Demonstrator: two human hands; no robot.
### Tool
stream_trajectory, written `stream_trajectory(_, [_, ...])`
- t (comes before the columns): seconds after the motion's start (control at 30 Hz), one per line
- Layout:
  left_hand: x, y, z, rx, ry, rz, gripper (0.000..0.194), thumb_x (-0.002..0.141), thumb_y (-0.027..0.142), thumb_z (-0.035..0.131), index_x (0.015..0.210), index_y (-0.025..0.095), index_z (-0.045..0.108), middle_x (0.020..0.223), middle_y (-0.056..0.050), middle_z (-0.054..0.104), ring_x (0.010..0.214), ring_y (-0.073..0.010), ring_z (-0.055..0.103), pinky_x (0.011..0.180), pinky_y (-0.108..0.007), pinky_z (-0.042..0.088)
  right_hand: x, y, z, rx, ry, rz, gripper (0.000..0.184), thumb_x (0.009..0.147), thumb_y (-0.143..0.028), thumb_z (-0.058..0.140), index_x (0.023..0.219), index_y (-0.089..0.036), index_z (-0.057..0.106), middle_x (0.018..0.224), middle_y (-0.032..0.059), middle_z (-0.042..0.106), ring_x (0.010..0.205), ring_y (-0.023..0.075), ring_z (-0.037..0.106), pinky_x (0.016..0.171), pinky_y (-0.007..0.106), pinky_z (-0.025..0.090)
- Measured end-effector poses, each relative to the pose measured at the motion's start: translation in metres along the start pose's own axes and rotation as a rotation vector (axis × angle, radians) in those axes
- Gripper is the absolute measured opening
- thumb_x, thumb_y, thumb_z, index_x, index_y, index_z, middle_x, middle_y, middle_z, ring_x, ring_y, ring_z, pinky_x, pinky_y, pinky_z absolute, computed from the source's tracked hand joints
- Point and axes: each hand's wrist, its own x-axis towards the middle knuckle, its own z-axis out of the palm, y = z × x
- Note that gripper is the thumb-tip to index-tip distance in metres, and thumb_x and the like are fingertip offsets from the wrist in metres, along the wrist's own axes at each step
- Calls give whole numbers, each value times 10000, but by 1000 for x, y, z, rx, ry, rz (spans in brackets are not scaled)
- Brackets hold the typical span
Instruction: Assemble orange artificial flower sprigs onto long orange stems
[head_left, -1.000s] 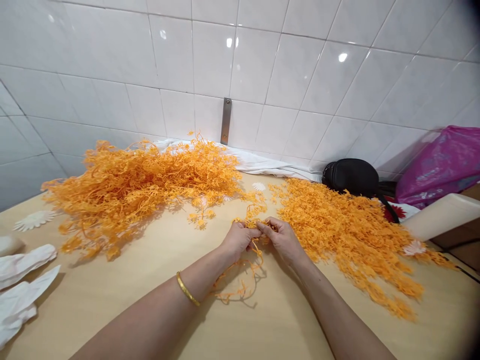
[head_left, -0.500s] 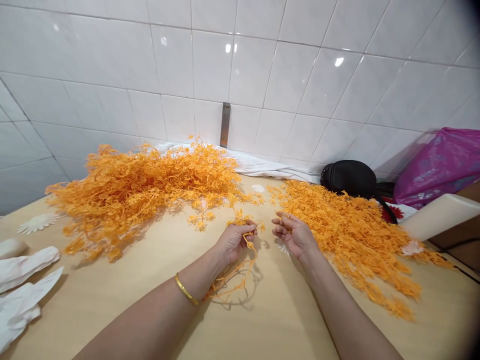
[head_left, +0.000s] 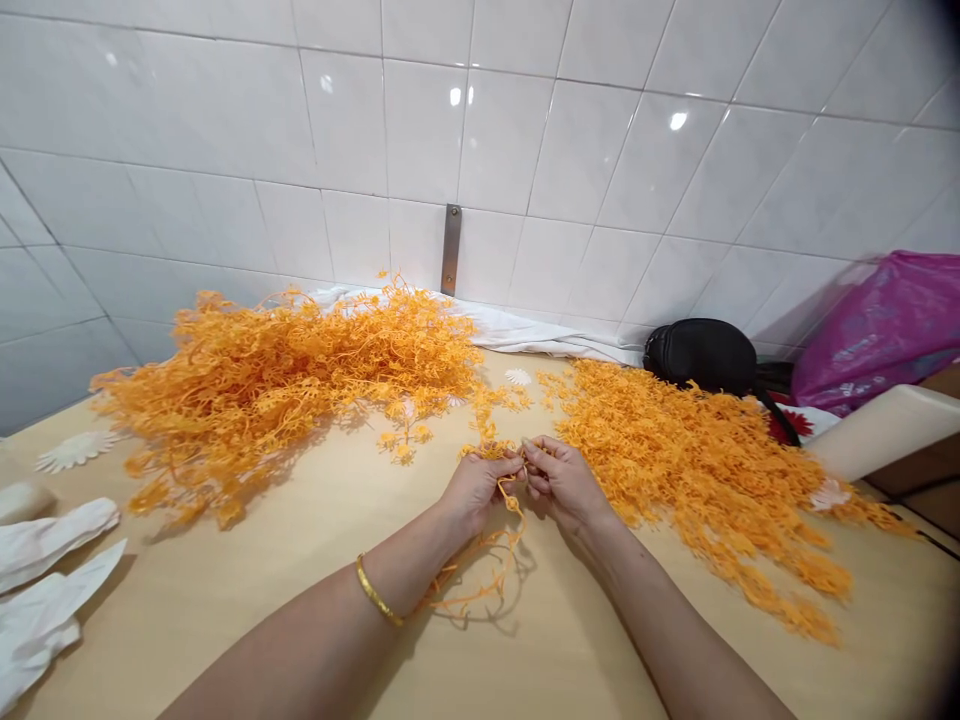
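My left hand (head_left: 480, 488), with a gold bangle on its wrist, is closed on an orange plastic flower stem (head_left: 512, 503). The stem's thin branches curve down below the hand onto the table. Pinched fingertips of my right hand (head_left: 559, 480) meet the left fingertips at the stem's upper part; the exact bit between them is hidden. A large tangled pile of orange plastic sprigs (head_left: 300, 370) lies to the left of my hands. Another, flatter orange pile (head_left: 697, 460) spreads to the right, close beside my right hand.
Crumpled white gloves (head_left: 45, 590) lie at the table's left edge, near a white petal piece (head_left: 75, 451). A black pouch (head_left: 701, 352), a purple bag (head_left: 885, 330) and a pale roll (head_left: 889, 430) stand at the back right. White cloth (head_left: 540, 332) runs along the tiled wall.
My right hand has moved left from beside the right pile and closed its fingers at the stem. My left hand keeps its hold, shifted slightly.
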Motion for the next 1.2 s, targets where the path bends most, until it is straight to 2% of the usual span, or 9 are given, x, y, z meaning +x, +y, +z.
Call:
stream_trajectory(0.17, [2,7,0,-152,-127,-126,42,572,39,560,567,76,542,461,10,456,360,1,300,350,-135,205,11,3,4,295,124,69,225,602,-291,677,601,-142,508,386,-81,393,302,-8,216,312,132,237])
stream_trajectory(0.3, [-4,10,-4,-116,-250,-223,99,562,50,584,602,102,510,446,30,434,335,12,230,336,-119,171,16,-8,-9,350,239,33,209,623,-249,658,574,-147,482,377,-109,301,298,-12,194,304,117,220])
stream_trajectory(0.37, [-6,11,-5,-39,-255,-251,108,573,66,594,617,107,504,453,24,452,333,11,232,338,-116,175,14,-14,-16,309,239,16,198,611,-248,672,593,-145,504,393,-103,326,303,-10,227,312,122,246])
stream_trajectory(0.5, [-3,12,-6,-14,-147,-247,82,591,81,575,592,102,496,453,16,467,332,11,234,334,-115,167,6,-16,-19,84,103,-12,243,591,-313,696,714,-139,581,552,-47,505,362,10,357,384,172,355])
stream_trajectory(0.6, [2,13,-9,12,-154,-256,66,590,82,562,564,96,504,453,12,471,328,10,243,333,-129,164,2,-13,-14,-44,-36,0,273,607,-341,689,787,-160,591,597,-39,537,412,28,426,413,174,348])
stream_trajectory(0.7, [5,10,-11,92,-179,-260,78,572,95,580,534,95,513,447,4,479,333,-1,289,344,-150,178,1,-11,-10,-140,-101,35,289,628,-348,676,844,-178,585,627,-23,577,474,56,504,435,173,342])
stream_trajectory(0.9, [2,4,-9,279,-230,-187,134,527,147,669,555,95,550,464,-15,522,389,-42,403,389,-177,220,1,-6,-8,-134,-187,61,242,651,-374,646,697,-155,555,527,-32,550,369,55,466,412,191,346])
stream_trajectory(1.07, [0,6,-5,269,-243,-230,156,560,208,676,623,104,579,466,-7,531,354,-25,354,391,-185,209,11,2,-10,61,60,-5,291,601,-370,679,590,-171,467,408,-89,388,326,31,339,336,163,263])
stream_trajectory(1.2, [3,5,-5,228,-230,-220,159,539,191,685,631,118,577,452,-6,527,359,-37,378,384,-184,185,19,3,-5,204,238,-27,319,531,-324,722,563,-169,445,426,-81,395,351,26,316,326,157,233])
